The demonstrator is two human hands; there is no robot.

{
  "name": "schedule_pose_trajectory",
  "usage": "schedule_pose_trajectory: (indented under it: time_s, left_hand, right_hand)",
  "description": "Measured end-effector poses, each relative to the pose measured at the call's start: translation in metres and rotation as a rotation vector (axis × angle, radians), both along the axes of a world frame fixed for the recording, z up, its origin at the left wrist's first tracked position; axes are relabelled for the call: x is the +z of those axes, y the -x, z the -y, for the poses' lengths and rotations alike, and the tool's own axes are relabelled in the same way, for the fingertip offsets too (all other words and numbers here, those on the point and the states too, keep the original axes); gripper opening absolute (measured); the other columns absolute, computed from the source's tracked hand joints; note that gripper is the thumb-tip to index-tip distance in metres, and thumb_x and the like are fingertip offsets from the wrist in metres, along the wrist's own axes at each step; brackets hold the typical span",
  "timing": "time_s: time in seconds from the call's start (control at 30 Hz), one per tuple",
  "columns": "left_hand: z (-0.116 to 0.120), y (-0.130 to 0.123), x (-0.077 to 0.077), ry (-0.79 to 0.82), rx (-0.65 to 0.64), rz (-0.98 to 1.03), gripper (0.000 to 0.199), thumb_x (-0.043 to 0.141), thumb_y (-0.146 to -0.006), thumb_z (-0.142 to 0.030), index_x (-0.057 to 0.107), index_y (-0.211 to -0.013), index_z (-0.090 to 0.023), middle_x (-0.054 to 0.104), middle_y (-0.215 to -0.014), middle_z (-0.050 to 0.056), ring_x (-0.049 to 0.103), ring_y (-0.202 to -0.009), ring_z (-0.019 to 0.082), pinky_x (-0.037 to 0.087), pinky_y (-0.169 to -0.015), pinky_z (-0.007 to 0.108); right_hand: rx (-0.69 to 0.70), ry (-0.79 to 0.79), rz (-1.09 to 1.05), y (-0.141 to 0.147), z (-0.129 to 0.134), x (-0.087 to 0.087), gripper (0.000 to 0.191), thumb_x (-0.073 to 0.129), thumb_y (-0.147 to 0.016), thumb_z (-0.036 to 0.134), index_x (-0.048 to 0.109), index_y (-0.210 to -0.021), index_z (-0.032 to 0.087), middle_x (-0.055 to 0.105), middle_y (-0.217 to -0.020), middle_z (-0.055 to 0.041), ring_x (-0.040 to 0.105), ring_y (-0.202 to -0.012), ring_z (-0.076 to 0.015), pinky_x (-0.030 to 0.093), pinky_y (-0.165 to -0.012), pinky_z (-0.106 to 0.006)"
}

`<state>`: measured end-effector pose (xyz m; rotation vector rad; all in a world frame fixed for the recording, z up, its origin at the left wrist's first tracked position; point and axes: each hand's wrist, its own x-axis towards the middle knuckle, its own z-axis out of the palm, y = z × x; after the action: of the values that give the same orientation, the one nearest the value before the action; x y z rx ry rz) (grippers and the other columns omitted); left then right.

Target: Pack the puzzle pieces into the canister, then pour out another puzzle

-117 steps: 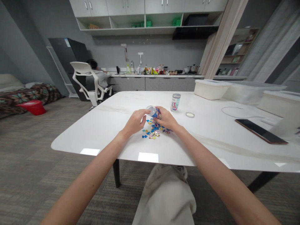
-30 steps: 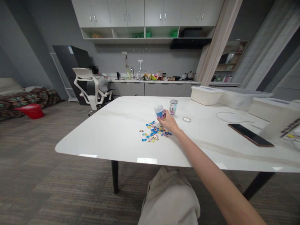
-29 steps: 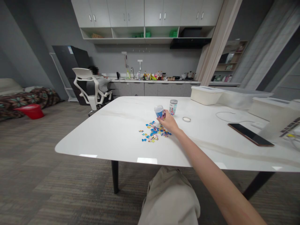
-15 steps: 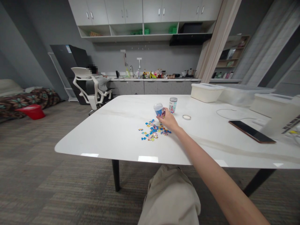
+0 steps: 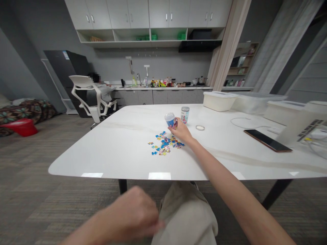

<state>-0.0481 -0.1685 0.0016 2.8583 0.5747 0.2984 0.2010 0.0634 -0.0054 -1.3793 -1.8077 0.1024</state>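
Blue can (image 5: pixel 170 121) in right hand (image 5: pixel 181 130)

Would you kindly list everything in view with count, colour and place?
table: one, white, centre
puzzle pieces: many, mostly blue and yellow, on table
held can: one, blue, above pieces
standing can: one, pale with silver top, beyond held can
lid or ring: one, silver, right of cans
phone or tablet: one, black, table's right
vented device: one, white, picture's right edge
lidded boxes: two, cream, far right
bin: one, clear, between boxes
chair: one, white, left
seated person: one, grey top, on chair
refrigerator: one, dark grey, left
bucket: one, red, floor at left
counter: one, grey, back
bottles and jars: several, mixed, on counter
wall cabinets: several, white, above counter
left hand: one, blurred, picture bottom
right hand: one, gripping held can
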Motion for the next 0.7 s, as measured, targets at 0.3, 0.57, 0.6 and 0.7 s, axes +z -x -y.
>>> schedule_pose_trajectory:
  time_s: [0.3,0.57,0.6,0.7]
  left_hand:
    - [-0.212,-0.033,0.078,-0.438,0.548,-0.091,0.036,0.050,-0.088,-0.041,0.066,-0.067,-0.018,0.065,-0.066,0.008,0.059,-0.068,0.020,0.033,-0.062,0.029]
    - [-0.228,0.003,0.022,-0.148,0.561,-0.183,0.035,0.048,-0.083,-0.040,0.061,-0.060,-0.018,0.062,-0.060,0.006,0.053,-0.059,0.017,0.031,-0.057,0.028]
    - [-0.227,0.008,0.023,-0.082,0.560,-0.164,0.034,0.049,-0.082,-0.041,0.062,-0.061,-0.018,0.062,-0.060,0.004,0.052,-0.059,0.016,0.031,-0.057,0.027]
    - [-0.228,0.017,0.029,0.088,0.516,-0.103,0.028,0.055,-0.075,-0.042,0.065,-0.070,-0.016,0.062,-0.066,0.002,0.052,-0.062,0.014,0.035,-0.058,0.025]
  right_hand:
    - [0.006,-0.007,0.009,-0.001,-0.001,-0.002,0.052,0.064,-0.078,0.033,0.048,-0.123,0.014,0.066,-0.107,-0.0129,0.062,-0.092,-0.0252,0.047,-0.082,-0.036]
    - [0.027,0.007,-0.004,-0.001,-0.001,-0.003,0.052,0.063,-0.078,0.034,0.047,-0.124,0.015,0.066,-0.105,-0.0119,0.062,-0.090,-0.0246,0.047,-0.081,-0.036]
    - [0.029,0.013,-0.009,-0.002,-0.001,-0.003,0.053,0.063,-0.078,0.033,0.047,-0.124,0.014,0.066,-0.105,-0.0123,0.062,-0.090,-0.0245,0.047,-0.081,-0.036]
    - [0.024,0.026,-0.018,-0.002,-0.001,-0.003,0.053,0.063,-0.078,0.034,0.047,-0.125,0.013,0.066,-0.105,-0.0128,0.062,-0.090,-0.0247,0.047,-0.081,-0.036]
